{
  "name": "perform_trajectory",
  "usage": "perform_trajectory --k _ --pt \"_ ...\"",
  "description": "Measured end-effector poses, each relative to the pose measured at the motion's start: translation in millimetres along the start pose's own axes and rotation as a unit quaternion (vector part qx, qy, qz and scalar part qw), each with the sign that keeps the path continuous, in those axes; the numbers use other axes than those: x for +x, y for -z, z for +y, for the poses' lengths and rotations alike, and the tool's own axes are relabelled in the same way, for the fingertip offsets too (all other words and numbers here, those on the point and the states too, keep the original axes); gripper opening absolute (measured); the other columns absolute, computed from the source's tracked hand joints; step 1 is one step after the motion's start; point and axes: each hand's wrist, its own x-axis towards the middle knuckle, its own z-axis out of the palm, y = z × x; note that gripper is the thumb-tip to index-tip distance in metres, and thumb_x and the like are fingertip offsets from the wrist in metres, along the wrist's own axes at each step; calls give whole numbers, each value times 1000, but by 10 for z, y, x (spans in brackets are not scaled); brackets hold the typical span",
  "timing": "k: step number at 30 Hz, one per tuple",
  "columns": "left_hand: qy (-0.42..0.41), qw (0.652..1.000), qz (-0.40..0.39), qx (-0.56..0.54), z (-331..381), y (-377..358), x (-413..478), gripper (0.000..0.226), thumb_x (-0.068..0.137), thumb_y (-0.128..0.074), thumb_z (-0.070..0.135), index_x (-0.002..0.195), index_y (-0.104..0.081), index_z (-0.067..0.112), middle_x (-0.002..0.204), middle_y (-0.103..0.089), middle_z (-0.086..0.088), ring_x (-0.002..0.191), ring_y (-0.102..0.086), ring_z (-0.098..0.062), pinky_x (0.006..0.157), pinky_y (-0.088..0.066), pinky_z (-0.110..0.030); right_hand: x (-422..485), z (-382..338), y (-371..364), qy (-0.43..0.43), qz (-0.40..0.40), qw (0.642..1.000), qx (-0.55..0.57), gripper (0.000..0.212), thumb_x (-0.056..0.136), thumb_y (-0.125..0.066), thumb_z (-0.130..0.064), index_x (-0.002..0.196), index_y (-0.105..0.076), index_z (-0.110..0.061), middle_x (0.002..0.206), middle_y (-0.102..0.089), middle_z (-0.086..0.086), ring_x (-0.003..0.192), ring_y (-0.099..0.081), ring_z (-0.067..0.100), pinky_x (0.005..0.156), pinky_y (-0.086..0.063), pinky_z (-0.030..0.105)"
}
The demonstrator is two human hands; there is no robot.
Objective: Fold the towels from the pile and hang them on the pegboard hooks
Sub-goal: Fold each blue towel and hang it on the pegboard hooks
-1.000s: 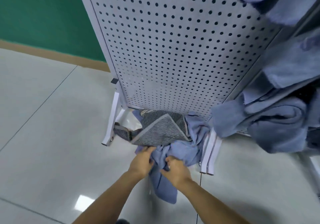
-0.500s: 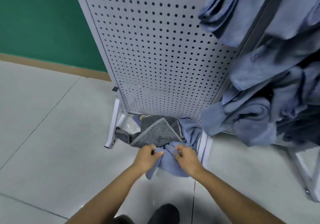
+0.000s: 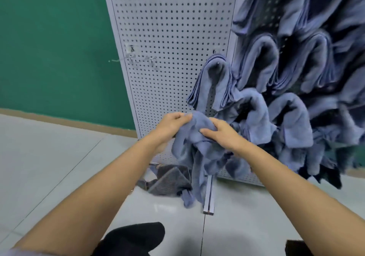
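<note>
Holding one blue towel (image 3: 197,149) up with both hands, off the floor (image 3: 59,166) and in front of the lower pegboard (image 3: 167,28). With the left hand (image 3: 171,124), fingers curled, pinching the bunched top of the cloth at its left end; with the right hand (image 3: 221,135), just beside, clamping the other end, thumb on the near face and fingers hooked over the top. Between the two, a crumpled hump; below, loose folds hanging in a tangle, the lowest tip near the floor beside the board's white foot (image 3: 208,198). Not yet folded, not yet hung. Under the board, on the floor, a grey towel (image 3: 169,180) in a heap, touching the hanging blue tip or just behind it: cannot tell which. Higher on the board's left part, small metal hooks (image 3: 151,59). To the right, rows of hung towels (image 3: 215,81), all blue, draped in loops on the board, the nearest just behind the right hand, the farther ones smeared by blur. Behind the board's left edge, a green wall (image 3: 49,38) with a tan skirting (image 3: 59,120). At the bottom edge, two black shapes (image 3: 134,238), too blurred to name.
</note>
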Motion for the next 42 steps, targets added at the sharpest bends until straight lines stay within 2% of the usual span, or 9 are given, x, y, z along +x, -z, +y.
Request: perform_trajectory --k 5,8,11,14,18,23,29,35,42 --pt "-56 994 -22 -94 127 -181 -389 38 87 -66 30 121 -53 21 123 -61 2 109 -59 -10 86 -48 -21 -356 -465 493 5 45 994 100 21 98 -52 -28 111 -63 -15 110 -67 10 102 -63 23 92 -51 40" --pt "-52 998 -40 -11 41 -346 -592 50 77 -77 19 120 -51 25 111 -63 15 100 -59 1 73 -48 -9 -481 -634 645 5 35 981 192 28 95 -55 -28 109 -64 -5 100 -70 11 93 -65 22 83 -50 34" --pt "-32 998 -26 38 21 -459 -650 29 78 -77 27 101 -60 17 98 -69 4 95 -65 -12 78 -53 -23 -528 -717 677 -2 38 948 317 25 95 -56 -26 104 -65 -4 96 -72 12 88 -69 20 78 -55 30" --pt "23 996 -22 -81 90 -570 -676 20 89 -65 26 96 -64 8 98 -71 -13 94 -66 -26 87 -52 -41 -516 -605 633 -9 44 912 407 21 96 -53 -29 105 -63 -12 100 -68 8 95 -63 20 87 -50 33" --pt "80 964 6 -253 157 -606 -699 28 94 -58 24 112 -65 3 109 -69 -17 96 -67 -26 83 -54 -36 -631 -226 439 -84 28 941 326 27 90 -59 -45 100 -64 -20 96 -63 2 92 -57 17 83 -44 27" --pt "146 954 16 -262 110 -545 -635 41 93 -58 32 122 -59 3 115 -66 -20 107 -63 -32 90 -52 -42 -839 -26 259 -134 -59 934 325 31 95 -57 -33 66 -59 -20 65 -47 -3 58 -51 6 62 -49 19" --pt "142 946 -39 -289 102 -510 -604 42 91 -60 27 125 -58 2 116 -66 -20 111 -62 -31 94 -51 -41 -826 -15 197 -206 -89 901 372 25 92 -59 -36 85 -64 -13 72 -60 0 65 -59 9 62 -50 21" --pt "157 967 -45 -195 74 -282 -579 44 86 -67 27 122 -60 3 112 -68 -16 104 -64 -30 89 -52 -40 -779 0 341 -96 67 893 434 26 98 -51 -24 73 -52 -18 63 -53 -4 65 -46 11 74 -42 24" --pt "242 966 -88 25 -63 72 -664 61 63 -86 29 113 -63 4 109 -70 -9 99 -64 -22 78 -53 -31 -907 56 605 -69 203 885 414 27 102 -43 -26 77 -50 -20 52 -57 -12 48 -50 2 55 -36 21"
